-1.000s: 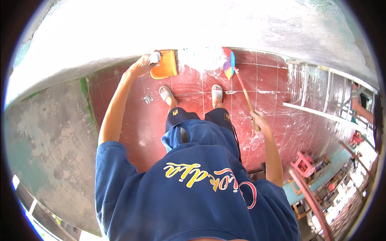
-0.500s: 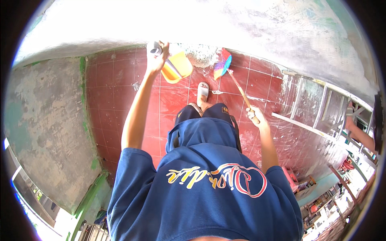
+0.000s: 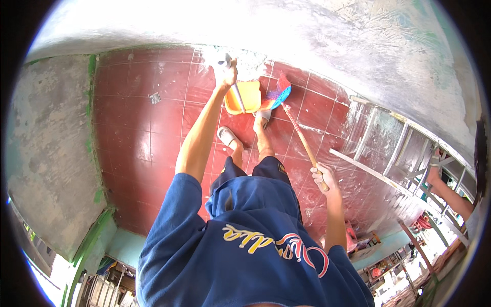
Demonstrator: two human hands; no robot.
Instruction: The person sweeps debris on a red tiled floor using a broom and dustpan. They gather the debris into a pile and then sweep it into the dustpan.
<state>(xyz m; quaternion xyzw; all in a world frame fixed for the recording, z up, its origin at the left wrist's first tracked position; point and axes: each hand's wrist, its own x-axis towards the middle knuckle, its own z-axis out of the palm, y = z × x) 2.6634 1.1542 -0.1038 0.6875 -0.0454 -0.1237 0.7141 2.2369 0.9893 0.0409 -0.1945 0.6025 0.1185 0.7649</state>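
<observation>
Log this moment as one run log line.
left hand: grips orange dustpan handle | right hand: grips broom stick | bristles beside dustpan | red tiled floor

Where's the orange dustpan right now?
In the head view the orange dustpan sits top centre on the red tiled floor, held by its handle in the left hand, just left of the broom head.

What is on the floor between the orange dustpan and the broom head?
Nothing. In the head view the dustpan and the broom head sit almost side by side on the red tile floor, with no clear gap between them.
</observation>
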